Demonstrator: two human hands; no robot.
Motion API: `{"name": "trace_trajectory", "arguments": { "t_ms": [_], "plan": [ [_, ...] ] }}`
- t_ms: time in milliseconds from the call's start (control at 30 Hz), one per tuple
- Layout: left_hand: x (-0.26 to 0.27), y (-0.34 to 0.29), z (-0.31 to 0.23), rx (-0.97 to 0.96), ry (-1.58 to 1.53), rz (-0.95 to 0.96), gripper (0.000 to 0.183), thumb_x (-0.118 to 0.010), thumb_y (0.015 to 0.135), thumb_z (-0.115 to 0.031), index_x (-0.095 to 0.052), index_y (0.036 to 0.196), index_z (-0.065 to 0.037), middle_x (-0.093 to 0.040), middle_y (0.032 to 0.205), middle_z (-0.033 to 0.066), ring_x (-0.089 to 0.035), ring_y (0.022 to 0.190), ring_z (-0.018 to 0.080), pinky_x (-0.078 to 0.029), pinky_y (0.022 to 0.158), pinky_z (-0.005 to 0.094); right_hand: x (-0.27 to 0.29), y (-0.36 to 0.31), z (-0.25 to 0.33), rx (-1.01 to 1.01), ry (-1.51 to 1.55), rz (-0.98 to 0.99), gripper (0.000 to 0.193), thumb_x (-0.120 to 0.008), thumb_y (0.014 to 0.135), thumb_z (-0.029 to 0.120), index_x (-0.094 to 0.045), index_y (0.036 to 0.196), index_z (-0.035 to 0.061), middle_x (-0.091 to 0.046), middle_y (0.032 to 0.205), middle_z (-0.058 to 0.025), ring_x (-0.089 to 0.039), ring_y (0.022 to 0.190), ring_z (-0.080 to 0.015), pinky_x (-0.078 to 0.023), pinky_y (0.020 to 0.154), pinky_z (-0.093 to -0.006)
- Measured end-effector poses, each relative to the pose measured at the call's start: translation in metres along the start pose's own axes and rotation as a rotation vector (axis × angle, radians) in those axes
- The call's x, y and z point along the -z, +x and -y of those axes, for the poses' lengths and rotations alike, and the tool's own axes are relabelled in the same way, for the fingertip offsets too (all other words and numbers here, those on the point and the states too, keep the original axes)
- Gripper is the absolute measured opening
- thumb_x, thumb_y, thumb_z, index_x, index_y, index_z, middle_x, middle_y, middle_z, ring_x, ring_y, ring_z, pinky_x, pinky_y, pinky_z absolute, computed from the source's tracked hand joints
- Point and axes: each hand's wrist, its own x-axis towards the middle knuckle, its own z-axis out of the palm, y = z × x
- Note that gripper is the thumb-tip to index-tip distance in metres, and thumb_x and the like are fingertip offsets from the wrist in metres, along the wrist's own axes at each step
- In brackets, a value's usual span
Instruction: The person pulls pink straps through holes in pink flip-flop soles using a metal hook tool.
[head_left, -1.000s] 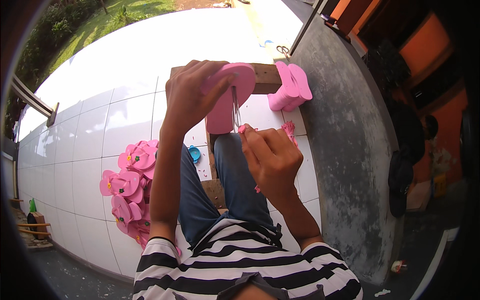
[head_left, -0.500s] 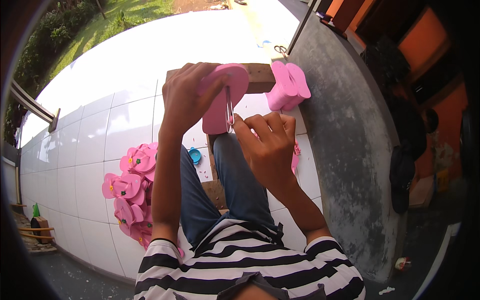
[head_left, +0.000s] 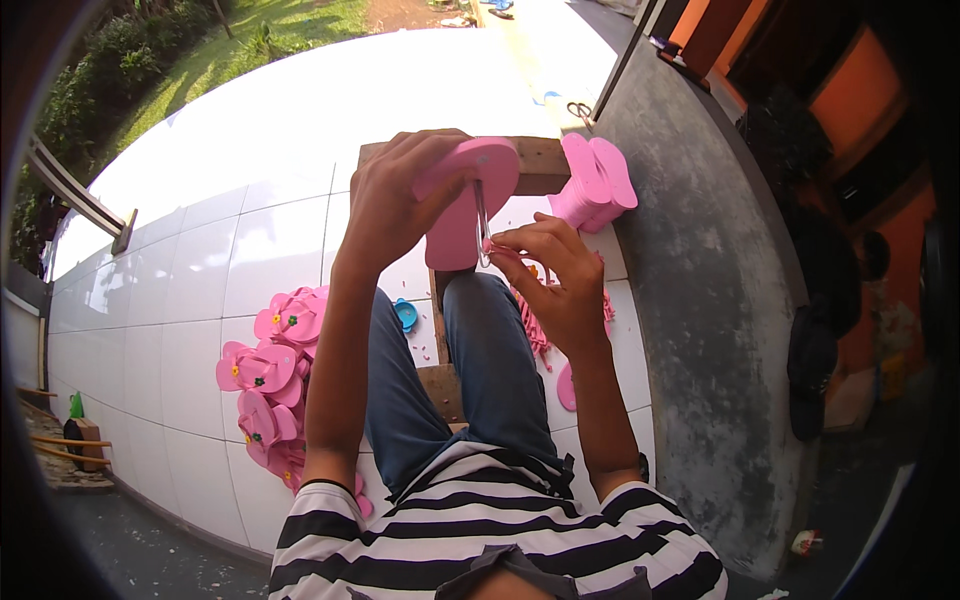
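Note:
My left hand (head_left: 392,205) is wrapped round the upper part of a pink flip-flop sole (head_left: 450,240), held upright above my knees with its flat face toward me. A thin metal loop tool (head_left: 482,212) sticks out of the sole, pointing down beside it. My right hand (head_left: 565,280) is closed in a pinch at the tool's lower end, on a pink flip-flop strap (head_left: 488,246) whose tip sits in the loop. Most of the strap is hidden behind my right fingers.
Pink flip-flops with flower trims (head_left: 260,370) are heaped on white tiles at left. A wooden bench (head_left: 545,165) stands ahead, with stacked pink soles (head_left: 603,185) at its right end. Loose pink straps (head_left: 533,325) lie right of my knee, a blue dish (head_left: 405,315) left, scissors (head_left: 580,112) far off.
My right hand has turned, so its thumb and fingers now pinch the strap tip at the loop from the right. The left hand keeps its hold on the sole.

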Motion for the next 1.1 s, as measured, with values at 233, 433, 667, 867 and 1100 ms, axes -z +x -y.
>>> {"name": "trace_trajectory", "arguments": {
  "t_ms": [233, 433, 667, 867, 1100],
  "plan": [
    [0.01, 0.003, 0.005, -0.172, 0.041, 0.005, 0.028, -0.071, 0.084, -0.014, -0.068, 0.109, -0.003, -0.069, 0.103, 0.0104, -0.063, 0.098, 0.0298, -0.049, 0.084, 0.0383, -0.003, 0.021, -0.023, -0.186, 0.502, -0.093, 0.033, -0.064, 0.096, 0.024, -0.06, 0.121, 0.0034, -0.062, 0.113, -0.0103, -0.059, 0.108, -0.0198, -0.045, 0.098, -0.0334],
    [-0.01, -0.068, -0.01, 0.15, -0.57, -0.116, 0.022, -0.067, 0.091, -0.012, -0.064, 0.109, 0.001, -0.066, 0.093, 0.0119, -0.063, 0.089, 0.0173, -0.048, 0.079, 0.0287, -0.026, 0.003, -0.026, -0.228, 0.656, 0.123, 0.044, -0.053, 0.101, 0.039, -0.055, 0.126, 0.0035, -0.059, 0.108, -0.0082, -0.057, 0.104, -0.0177, -0.047, 0.091, -0.031],
    [-0.012, -0.054, -0.034, 0.192, -0.516, -0.13, 0.025, -0.064, 0.094, -0.017, -0.061, 0.112, 0.001, -0.069, 0.093, 0.0124, -0.067, 0.085, 0.0173, -0.051, 0.074, 0.0298, -0.02, 0.028, -0.019, -0.031, 0.607, 0.112, 0.047, -0.055, 0.099, 0.042, -0.057, 0.127, 0.0039, -0.056, 0.121, -0.0134, -0.053, 0.115, -0.0183, -0.046, 0.096, -0.0329],
    [-0.019, -0.06, -0.048, 0.231, -0.55, -0.224, 0.023, -0.066, 0.093, -0.013, -0.063, 0.112, -0.002, -0.07, 0.09, 0.0117, -0.068, 0.085, 0.016, -0.052, 0.075, 0.0291, -0.024, 0.022, -0.008, -0.243, 0.766, 0.15, 0.036, -0.066, 0.093, 0.025, -0.062, 0.12, 0.0015, -0.067, 0.108, -0.0069, -0.061, 0.1, -0.0145, -0.048, 0.091, -0.029],
    [-0.031, -0.083, -0.063, 0.362, -0.47, -0.319, 0.023, -0.069, 0.09, -0.01, -0.066, 0.111, -0.002, -0.072, 0.096, 0.0108, -0.068, 0.088, 0.0148, -0.053, 0.076, 0.0287, -0.034, -0.009, 0.012, -0.299, 0.818, -0.08, 0.026, -0.067, 0.091, 0.011, -0.063, 0.116, 0.0007, -0.065, 0.116, -0.0107, -0.061, 0.109, -0.0175, -0.047, 0.095, -0.0297]
  ]
}}
